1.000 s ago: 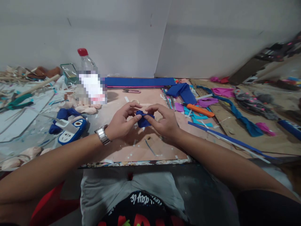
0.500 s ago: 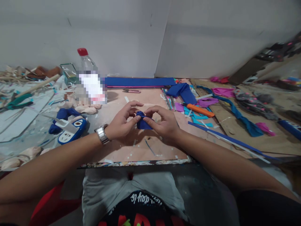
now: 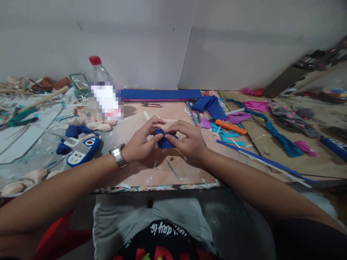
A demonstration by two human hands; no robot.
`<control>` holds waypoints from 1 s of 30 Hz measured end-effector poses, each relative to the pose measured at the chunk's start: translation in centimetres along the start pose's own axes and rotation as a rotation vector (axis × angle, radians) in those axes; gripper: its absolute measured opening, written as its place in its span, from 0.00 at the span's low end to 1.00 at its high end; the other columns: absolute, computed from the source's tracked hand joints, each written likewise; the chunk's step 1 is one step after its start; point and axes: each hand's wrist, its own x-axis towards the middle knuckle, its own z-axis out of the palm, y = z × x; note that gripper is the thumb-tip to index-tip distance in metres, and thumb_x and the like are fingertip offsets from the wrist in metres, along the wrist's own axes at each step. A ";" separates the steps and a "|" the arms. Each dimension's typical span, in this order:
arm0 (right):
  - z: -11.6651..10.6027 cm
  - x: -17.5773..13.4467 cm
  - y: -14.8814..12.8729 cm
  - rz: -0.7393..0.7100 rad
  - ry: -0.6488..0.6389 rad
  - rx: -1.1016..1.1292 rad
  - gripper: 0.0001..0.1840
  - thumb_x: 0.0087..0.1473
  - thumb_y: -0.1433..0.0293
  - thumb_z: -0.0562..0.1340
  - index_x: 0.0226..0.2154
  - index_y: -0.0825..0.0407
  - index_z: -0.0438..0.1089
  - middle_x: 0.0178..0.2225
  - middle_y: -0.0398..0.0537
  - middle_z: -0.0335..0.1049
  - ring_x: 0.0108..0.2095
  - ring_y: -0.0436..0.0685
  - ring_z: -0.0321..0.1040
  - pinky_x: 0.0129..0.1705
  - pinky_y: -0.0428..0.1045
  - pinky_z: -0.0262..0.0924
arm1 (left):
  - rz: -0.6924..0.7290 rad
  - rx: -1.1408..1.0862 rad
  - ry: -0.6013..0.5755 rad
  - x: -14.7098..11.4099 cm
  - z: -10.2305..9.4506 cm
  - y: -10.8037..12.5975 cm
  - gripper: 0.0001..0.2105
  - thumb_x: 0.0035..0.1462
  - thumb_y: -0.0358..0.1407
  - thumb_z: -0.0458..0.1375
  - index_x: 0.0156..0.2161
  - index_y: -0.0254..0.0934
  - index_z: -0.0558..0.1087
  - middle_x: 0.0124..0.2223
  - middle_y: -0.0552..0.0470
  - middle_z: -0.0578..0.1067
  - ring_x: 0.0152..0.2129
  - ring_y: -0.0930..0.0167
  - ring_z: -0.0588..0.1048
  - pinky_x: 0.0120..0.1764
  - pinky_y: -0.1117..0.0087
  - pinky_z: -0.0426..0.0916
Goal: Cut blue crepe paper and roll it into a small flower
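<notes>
Between both hands is a small piece of dark blue fabric (image 3: 166, 143), gathered along its upper edge and hanging smooth below. My left hand (image 3: 143, 141) pinches its upper left part between thumb and fingers. Closed on the same fabric from the other side, my right hand (image 3: 187, 140) has its thumb tip close to the left thumb. The fabric is held just over the pale board (image 3: 146, 173), and my fingers hide its back. A metal watch (image 3: 118, 155) circles the left wrist.
A red-capped bottle (image 3: 101, 74) stands behind my left hand. Small thread snips (image 3: 151, 105) lie near a long blue fabric strip (image 3: 162, 94). To the right are an orange cutter (image 3: 230, 126) and cloth scraps; at left sit a blue-and-white power strip (image 3: 83, 151) and green-handled pliers (image 3: 23, 117).
Both thumbs have come closer together on the blue fabric. Its gathered top is pressed lower and flatter between my fingers. The things around it have not moved.
</notes>
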 end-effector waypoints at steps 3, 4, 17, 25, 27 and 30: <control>0.0 0.1 0.1 -0.023 0.001 -0.016 0.05 0.63 0.66 0.67 0.37 0.49 0.78 0.34 0.47 0.78 0.36 0.55 0.74 0.42 0.53 0.68 | 0.005 0.033 -0.029 0.0 0.0 0.2 0.18 0.70 0.41 0.58 0.61 0.41 0.66 0.58 0.40 0.71 0.50 0.64 0.77 0.52 0.62 0.72; 0.0 0.1 0.1 -0.027 -0.001 -0.017 0.05 0.63 0.66 0.67 0.36 0.49 0.78 0.34 0.47 0.78 0.35 0.55 0.73 0.41 0.53 0.68 | 0.007 0.038 -0.043 0.0 0.0 0.2 0.18 0.70 0.40 0.58 0.62 0.41 0.65 0.58 0.40 0.72 0.51 0.64 0.77 0.53 0.61 0.72; 0.0 0.4 0.6 0.042 -0.058 0.031 0.11 0.62 0.59 0.68 0.40 0.49 0.77 0.37 0.49 0.74 0.38 0.56 0.71 0.42 0.53 0.67 | 0.056 0.079 -0.119 -0.1 -0.4 0.5 0.26 0.68 0.39 0.60 0.68 0.44 0.63 0.67 0.39 0.68 0.62 0.58 0.71 0.65 0.53 0.64; 0.3 0.0 0.6 -0.087 -0.149 -0.013 0.13 0.66 0.61 0.65 0.50 0.45 0.77 0.40 0.49 0.71 0.45 0.60 0.68 0.50 0.58 0.66 | 0.017 -0.043 -0.153 -0.6 -0.2 0.1 0.32 0.70 0.40 0.56 0.74 0.47 0.53 0.73 0.42 0.60 0.65 0.58 0.67 0.67 0.51 0.63; 0.3 -0.1 0.3 -0.080 -0.166 -0.002 0.12 0.66 0.61 0.64 0.49 0.45 0.76 0.43 0.51 0.72 0.48 0.61 0.68 0.53 0.59 0.65 | 0.003 -0.092 -0.165 -0.6 -0.1 0.1 0.31 0.70 0.41 0.56 0.74 0.47 0.53 0.73 0.41 0.60 0.65 0.57 0.68 0.66 0.51 0.65; 0.2 -0.1 0.1 -0.059 -0.130 0.009 0.11 0.67 0.60 0.62 0.47 0.46 0.74 0.44 0.51 0.74 0.49 0.61 0.69 0.54 0.60 0.64 | -0.021 -0.101 -0.165 -0.4 0.0 0.1 0.34 0.67 0.39 0.59 0.73 0.44 0.52 0.65 0.38 0.69 0.58 0.58 0.74 0.59 0.53 0.71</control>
